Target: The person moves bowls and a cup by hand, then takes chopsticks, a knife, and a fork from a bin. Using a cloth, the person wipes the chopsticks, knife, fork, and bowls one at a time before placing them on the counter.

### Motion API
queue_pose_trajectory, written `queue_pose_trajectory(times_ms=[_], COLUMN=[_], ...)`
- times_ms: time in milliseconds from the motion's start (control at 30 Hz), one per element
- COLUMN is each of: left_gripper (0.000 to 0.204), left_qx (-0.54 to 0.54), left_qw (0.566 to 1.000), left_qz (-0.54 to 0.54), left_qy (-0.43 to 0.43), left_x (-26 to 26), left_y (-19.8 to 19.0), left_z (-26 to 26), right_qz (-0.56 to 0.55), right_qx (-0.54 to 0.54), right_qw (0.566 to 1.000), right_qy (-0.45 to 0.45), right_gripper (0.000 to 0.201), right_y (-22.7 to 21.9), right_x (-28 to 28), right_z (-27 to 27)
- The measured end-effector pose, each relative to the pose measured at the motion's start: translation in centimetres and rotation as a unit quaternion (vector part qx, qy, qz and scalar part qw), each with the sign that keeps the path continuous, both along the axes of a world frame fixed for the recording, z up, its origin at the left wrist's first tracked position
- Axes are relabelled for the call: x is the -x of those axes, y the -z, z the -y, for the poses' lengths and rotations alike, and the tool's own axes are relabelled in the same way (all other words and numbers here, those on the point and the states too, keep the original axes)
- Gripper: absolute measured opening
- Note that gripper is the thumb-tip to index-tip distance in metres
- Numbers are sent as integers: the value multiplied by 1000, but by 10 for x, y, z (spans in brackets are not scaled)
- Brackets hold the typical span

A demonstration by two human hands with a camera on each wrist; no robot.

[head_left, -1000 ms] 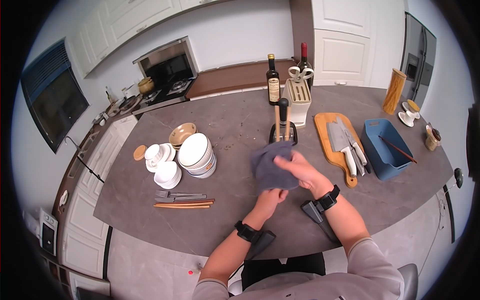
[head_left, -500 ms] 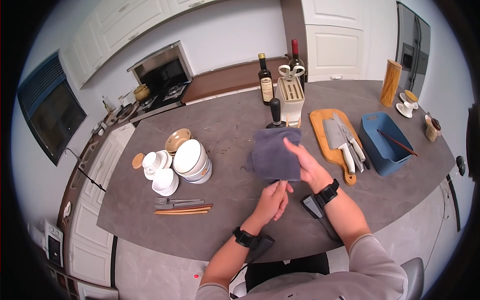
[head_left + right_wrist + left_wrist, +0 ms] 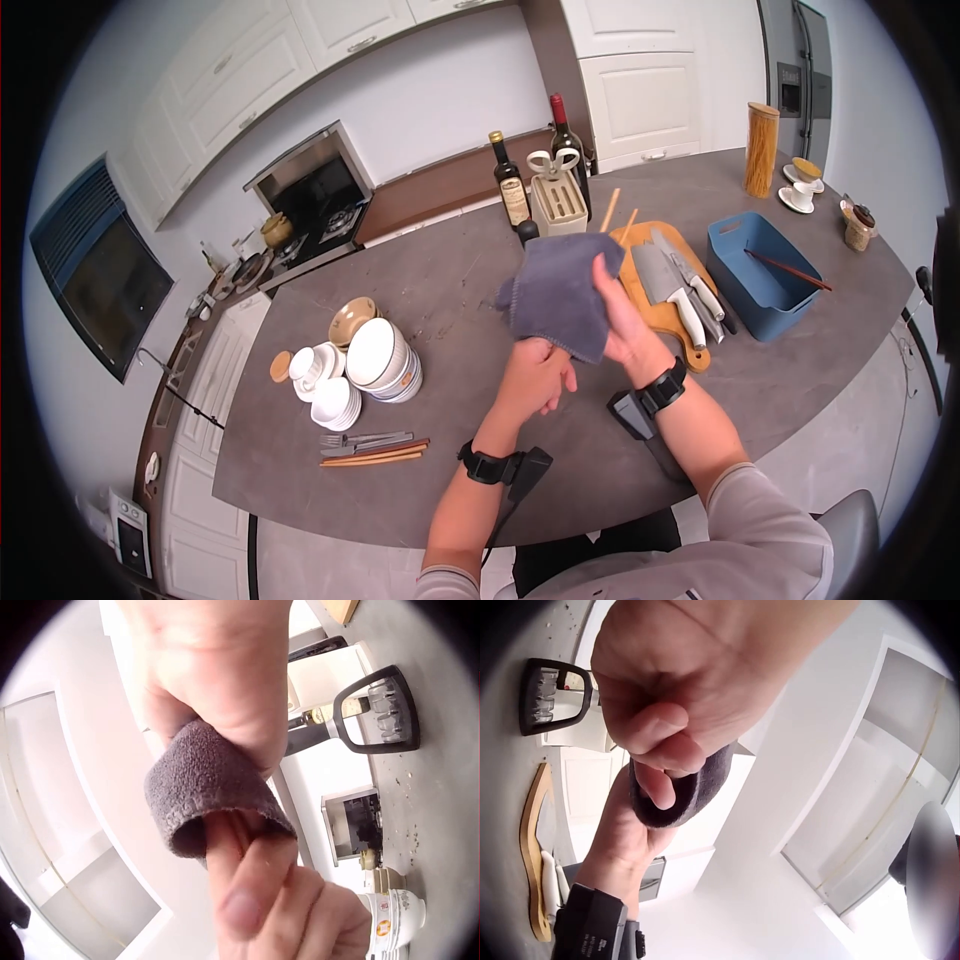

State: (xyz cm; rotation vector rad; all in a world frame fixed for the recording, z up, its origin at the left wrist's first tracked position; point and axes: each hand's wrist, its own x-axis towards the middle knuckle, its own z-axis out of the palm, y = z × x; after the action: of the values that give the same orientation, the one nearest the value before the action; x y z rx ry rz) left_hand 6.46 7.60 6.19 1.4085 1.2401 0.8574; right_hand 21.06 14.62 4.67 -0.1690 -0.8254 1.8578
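Note:
In the head view a dark grey cloth [image 3: 560, 290] is bunched over the tabletop between both hands. My right hand [image 3: 628, 325] grips it from the right, thumb over its face. Two pale wooden chopsticks [image 3: 611, 208] jut from the cloth's upper edge; their middles are hidden inside. At the lower edge my left hand [image 3: 535, 380] has its fingers curled and pinches the chopsticks' lower ends, largely covered. The right wrist view shows the cloth [image 3: 206, 772] rolled like a tube, with fingers of the left hand [image 3: 292, 907] at its opening.
White bowls [image 3: 380, 360], brown bowls and small dishes stand at left, behind cutlery [image 3: 365, 440] and chopsticks. Right of the hands lie a cutting board [image 3: 650, 318] with knives and a blue bin [image 3: 770, 320]. Bottles, a knife block [image 3: 560, 205] and a black-framed tool [image 3: 409, 712] stand beyond.
The cloth slid down the chopsticks, then turned with both hands; the chopsticks' tips now lean right toward the board. The head view has shifted.

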Motion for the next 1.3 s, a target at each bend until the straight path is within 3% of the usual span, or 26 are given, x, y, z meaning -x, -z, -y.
queue_pose_trajectory(times_ms=[33, 67, 133, 200, 300, 367, 433, 500, 567, 633, 700, 767, 933, 1033, 1133, 1233, 1267, 1300], left_gripper=[26, 26, 22, 23, 23, 22, 23, 23, 24, 26, 26, 25, 27, 31, 34, 37, 37, 38], left_qx=[14, 12, -36, -50, -57, -52, -20, -38, -51, -117, -125, -132, -9, 19, 28, 35, 35, 42], left_qw=[1000, 1000, 996, 993, 988, 986, 987, 989, 991, 992, 992, 991, 987, 992, 997, 997, 997, 997], left_qz=[-1, 1, 75, 100, 143, 159, 146, 133, 117, 50, 20, -7, 156, 113, 64, 25, 26, 25], left_qy=[-11, -11, -30, -27, -7, 7, 61, 44, 25, -22, -7, 14, -39, -47, 22, 59, 59, 51], left_x=[2, 3, 8, 11, 9, 8, 11, 12, 12, 14, 17, 12, 8, 11, 11, 17, 20, 22], left_y=[3, 2, 1, 2, -1, -5, -11, -12, -11, -10, -2, 0, 11, 12, -10, -17, -17, -19], left_z=[-3, -4, -3, -4, 0, 5, 6, 4, 6, 7, 7, 5, -10, -8, 7, 13, 13, 12], right_qz=[27, 29, 80, 70, 51, 2, 3, 3, 78, 81, 85, 28, 108, 120, 24, -92, -91, -79], right_qx=[3, 1, -23, 5, -35, 11, 5, -5, -123, -156, -186, -98, 2, -4, 29, 62, 62, 108], right_qw=[998, 998, 996, 997, 998, 1000, 999, 998, 989, 984, 977, 995, 994, 990, 985, 976, 976, 959], right_qy=[56, 56, -28, -28, -12, -24, -38, -56, 23, 41, 63, 13, 3, 70, 166, 190, 190, 248], right_gripper=[54, 54, 44, 40, 42, 42, 44, 46, 50, 50, 50, 51, 44, 41, 38, 36, 36, 36], right_y=[-6, -3, 0, -4, -17, -31, -33, -33, -25, -25, -23, -17, -11, -8, -12, 0, 5, 6], right_x=[8, 7, 11, 13, 7, 2, -1, -2, -2, -2, -2, -3, 27, 30, 12, -7, -3, 6], right_z=[11, 12, 11, 13, 23, 31, 34, 30, 25, 22, 19, 13, 10, 6, -10, -25, -25, -22])
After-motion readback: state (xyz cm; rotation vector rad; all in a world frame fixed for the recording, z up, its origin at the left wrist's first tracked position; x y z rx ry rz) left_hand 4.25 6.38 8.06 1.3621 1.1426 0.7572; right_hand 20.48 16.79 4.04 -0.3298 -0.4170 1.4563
